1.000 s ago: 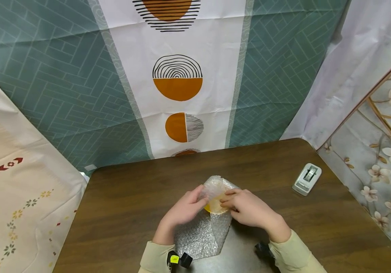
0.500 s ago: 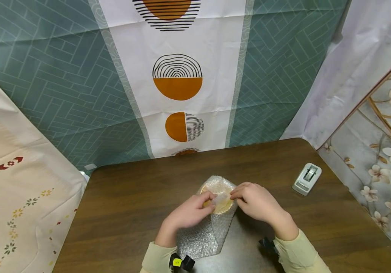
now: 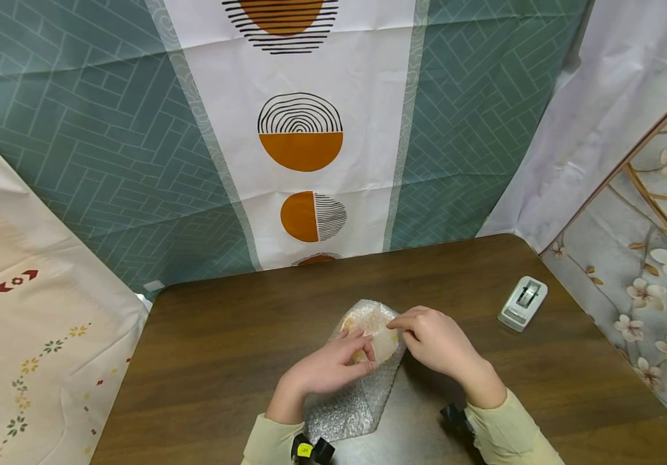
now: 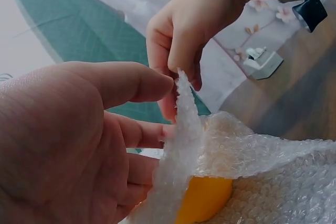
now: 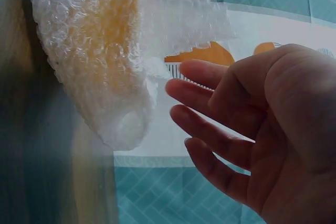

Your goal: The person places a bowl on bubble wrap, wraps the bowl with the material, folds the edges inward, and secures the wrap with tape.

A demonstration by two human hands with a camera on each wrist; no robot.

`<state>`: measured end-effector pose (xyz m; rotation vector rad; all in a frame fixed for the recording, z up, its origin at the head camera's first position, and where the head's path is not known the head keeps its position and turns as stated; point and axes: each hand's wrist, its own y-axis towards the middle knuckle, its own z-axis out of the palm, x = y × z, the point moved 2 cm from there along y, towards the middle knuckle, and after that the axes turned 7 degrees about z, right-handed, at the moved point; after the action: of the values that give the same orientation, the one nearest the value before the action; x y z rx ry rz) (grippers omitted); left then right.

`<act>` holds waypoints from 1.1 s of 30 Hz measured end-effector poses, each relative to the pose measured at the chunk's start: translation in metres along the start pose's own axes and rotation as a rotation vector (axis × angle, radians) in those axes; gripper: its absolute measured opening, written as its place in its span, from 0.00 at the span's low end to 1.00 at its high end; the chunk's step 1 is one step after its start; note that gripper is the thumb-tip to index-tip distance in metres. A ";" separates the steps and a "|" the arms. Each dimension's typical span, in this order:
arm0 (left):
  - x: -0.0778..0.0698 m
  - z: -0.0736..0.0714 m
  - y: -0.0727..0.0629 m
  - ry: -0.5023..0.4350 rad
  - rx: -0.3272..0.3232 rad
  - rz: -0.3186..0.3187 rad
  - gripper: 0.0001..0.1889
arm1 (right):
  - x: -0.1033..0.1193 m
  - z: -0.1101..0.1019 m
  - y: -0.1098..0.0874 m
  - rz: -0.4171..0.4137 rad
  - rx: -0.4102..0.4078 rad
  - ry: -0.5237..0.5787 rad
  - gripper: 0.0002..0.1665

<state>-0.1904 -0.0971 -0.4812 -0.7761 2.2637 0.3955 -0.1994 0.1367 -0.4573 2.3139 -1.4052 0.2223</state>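
A sheet of clear bubble wrap (image 3: pixel 342 413) lies on the table with a round yellow object (image 4: pixel 207 198) partly folded inside it. In the left wrist view the yellow shows under a raised flap; its kind is hidden by the wrap. My left hand (image 3: pixel 333 361) pinches the flap's edge between thumb and fingers on the near left side. Opposite it, my right hand (image 3: pixel 441 339) hovers at the wrap's upper right edge. The right wrist view shows its fingers (image 5: pixel 210 129) loosely bent, apart from the wrap and holding nothing.
A white tape dispenser (image 3: pixel 523 303) stands on the wooden table (image 3: pixel 223 336) towards the right edge. Patterned cloths (image 3: pixel 182 161) hang behind and at both sides of the table. Each wrist carries a black strap-on camera.
The wrap has been drawn over the yellow object, covering more of it. My left hand has moved slightly right and lower, now pinching the flap. My right hand has shifted a little up and right.
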 end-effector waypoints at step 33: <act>-0.005 0.006 -0.002 0.017 0.121 -0.042 0.24 | -0.004 0.010 0.004 -0.053 0.030 0.036 0.16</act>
<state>-0.1827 -0.0936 -0.4819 -0.7661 2.2594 0.2309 -0.2053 0.1343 -0.4664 2.3569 -1.3297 0.2691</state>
